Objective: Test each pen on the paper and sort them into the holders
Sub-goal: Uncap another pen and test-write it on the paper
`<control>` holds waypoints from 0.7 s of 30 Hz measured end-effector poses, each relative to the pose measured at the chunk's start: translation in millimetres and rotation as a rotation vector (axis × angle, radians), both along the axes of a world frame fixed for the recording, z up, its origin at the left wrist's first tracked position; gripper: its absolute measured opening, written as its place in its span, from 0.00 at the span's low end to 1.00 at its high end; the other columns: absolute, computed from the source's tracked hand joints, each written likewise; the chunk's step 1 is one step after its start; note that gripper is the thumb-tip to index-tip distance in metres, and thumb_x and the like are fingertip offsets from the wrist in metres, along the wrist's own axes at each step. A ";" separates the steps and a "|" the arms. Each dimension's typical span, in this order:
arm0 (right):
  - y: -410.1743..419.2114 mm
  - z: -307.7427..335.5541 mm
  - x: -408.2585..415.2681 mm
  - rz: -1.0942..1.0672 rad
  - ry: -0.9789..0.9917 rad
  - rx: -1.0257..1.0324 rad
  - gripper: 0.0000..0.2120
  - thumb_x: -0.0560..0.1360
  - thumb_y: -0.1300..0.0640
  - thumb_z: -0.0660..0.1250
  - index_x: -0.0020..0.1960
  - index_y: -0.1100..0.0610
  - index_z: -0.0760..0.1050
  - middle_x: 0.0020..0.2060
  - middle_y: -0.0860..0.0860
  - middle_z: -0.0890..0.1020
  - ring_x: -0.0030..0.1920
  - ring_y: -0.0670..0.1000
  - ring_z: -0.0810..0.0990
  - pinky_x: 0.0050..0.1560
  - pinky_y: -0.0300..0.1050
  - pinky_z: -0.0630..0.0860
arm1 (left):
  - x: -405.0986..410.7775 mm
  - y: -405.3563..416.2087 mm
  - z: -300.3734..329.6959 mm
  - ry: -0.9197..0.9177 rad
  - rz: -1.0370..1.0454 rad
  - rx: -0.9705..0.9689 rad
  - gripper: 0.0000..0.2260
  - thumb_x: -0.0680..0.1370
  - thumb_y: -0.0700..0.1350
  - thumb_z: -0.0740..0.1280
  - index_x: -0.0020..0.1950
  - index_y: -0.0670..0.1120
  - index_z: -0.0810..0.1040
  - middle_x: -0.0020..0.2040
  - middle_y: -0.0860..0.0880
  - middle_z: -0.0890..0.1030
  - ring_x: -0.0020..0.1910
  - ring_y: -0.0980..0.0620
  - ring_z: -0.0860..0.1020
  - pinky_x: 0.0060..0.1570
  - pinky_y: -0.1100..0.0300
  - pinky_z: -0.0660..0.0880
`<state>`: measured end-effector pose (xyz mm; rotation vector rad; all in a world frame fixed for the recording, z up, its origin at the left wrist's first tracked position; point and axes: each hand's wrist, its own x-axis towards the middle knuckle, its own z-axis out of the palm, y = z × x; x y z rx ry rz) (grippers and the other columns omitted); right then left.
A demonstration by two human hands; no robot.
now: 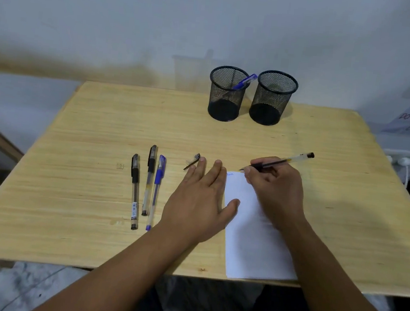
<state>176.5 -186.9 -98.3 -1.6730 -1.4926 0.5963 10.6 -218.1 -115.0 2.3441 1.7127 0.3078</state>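
Right hand [275,188] grips black pen [280,161], tip at the paper [254,226] top edge. Left hand [200,200] lies flat, fingers straight, thumb on the paper's left edge.

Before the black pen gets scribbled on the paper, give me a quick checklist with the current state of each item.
1. Pen gripped: right hand holds the black pen in a writing grip. Ok.
2. Cap off: the cap lies beside the left hand's fingertips. Ok.
3. Paper steadied: left hand lies flat, thumb on the paper edge. Ok.
4. Tip on paper: it points just past the top edge. Not ok.
5. Holders free: left holder has one blue pen, right holder looks empty. Ok.
6. Ink works: cannot tell.
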 end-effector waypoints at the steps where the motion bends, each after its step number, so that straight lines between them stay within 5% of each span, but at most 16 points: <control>1: 0.6 -0.5 -0.4 -0.010 -0.004 -0.021 0.04 0.74 0.56 0.73 0.47 0.55 0.83 0.38 0.45 0.84 0.41 0.43 0.82 0.48 0.37 0.77 | -0.1 0.0 0.2 0.000 -0.001 0.003 0.34 0.80 0.64 0.50 0.81 0.46 0.51 0.81 0.49 0.50 0.80 0.47 0.41 0.75 0.55 0.40; 8: -0.3 -4.3 -2.8 0.010 0.048 -0.014 0.02 0.74 0.55 0.72 0.44 0.53 0.81 0.36 0.44 0.84 0.40 0.39 0.82 0.41 0.23 0.71 | -1.1 0.8 1.3 -0.004 -0.003 0.014 0.35 0.80 0.65 0.50 0.81 0.47 0.49 0.81 0.50 0.49 0.80 0.48 0.41 0.73 0.58 0.37; 21: 1.4 -10.1 -4.1 0.021 0.042 -0.015 0.01 0.74 0.56 0.72 0.44 0.52 0.81 0.35 0.39 0.82 0.40 0.32 0.80 0.41 0.22 0.70 | -1.6 1.6 1.3 -0.009 -0.009 0.016 0.35 0.79 0.65 0.50 0.81 0.47 0.52 0.81 0.49 0.51 0.80 0.46 0.43 0.73 0.57 0.38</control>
